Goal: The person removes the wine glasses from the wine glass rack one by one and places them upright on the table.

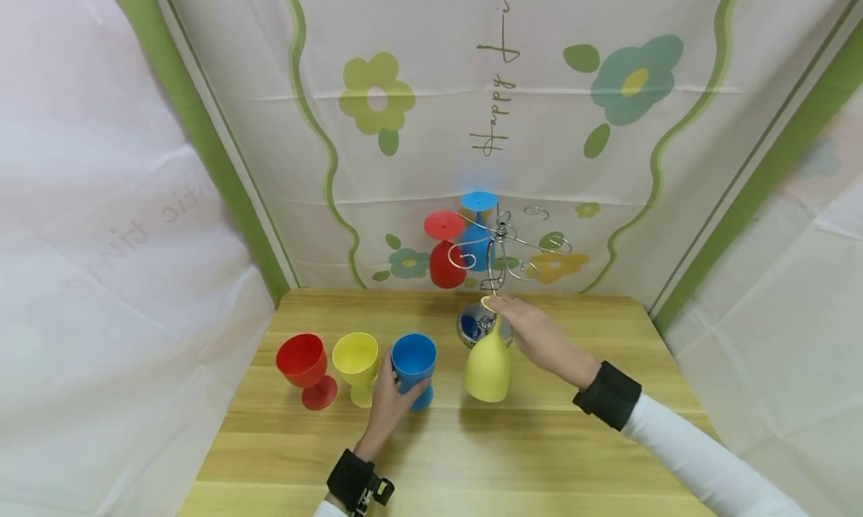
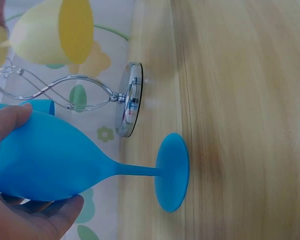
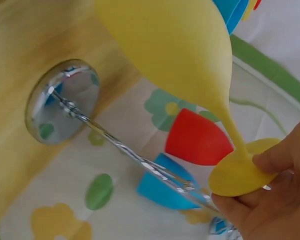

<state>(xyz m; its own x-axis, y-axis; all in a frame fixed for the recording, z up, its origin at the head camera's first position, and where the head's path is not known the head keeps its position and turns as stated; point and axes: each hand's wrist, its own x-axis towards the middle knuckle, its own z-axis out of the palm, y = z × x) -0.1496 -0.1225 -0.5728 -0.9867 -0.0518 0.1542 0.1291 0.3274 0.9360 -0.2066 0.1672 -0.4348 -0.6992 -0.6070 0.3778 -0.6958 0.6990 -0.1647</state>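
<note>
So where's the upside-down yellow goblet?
In the head view, the upside-down yellow goblet hangs from the right hand, right of the upright blue goblet, near the metal rack.

Pinches a yellow goblet (image 3: 180,50) by its round foot with the thumb and fingers of the right hand (image 3: 280,205). Shows beyond it a silver stand (image 3: 121,145) with a shiny round base on the wooden table (image 3: 20,50), and near the stand's far end a red cup (image 3: 197,137) and a blue cup (image 3: 160,195) (partly crossed by the metal), against flower-printed cloth (image 3: 125,220). Catches at the top edge part of another blue cup (image 3: 232,15).
</note>
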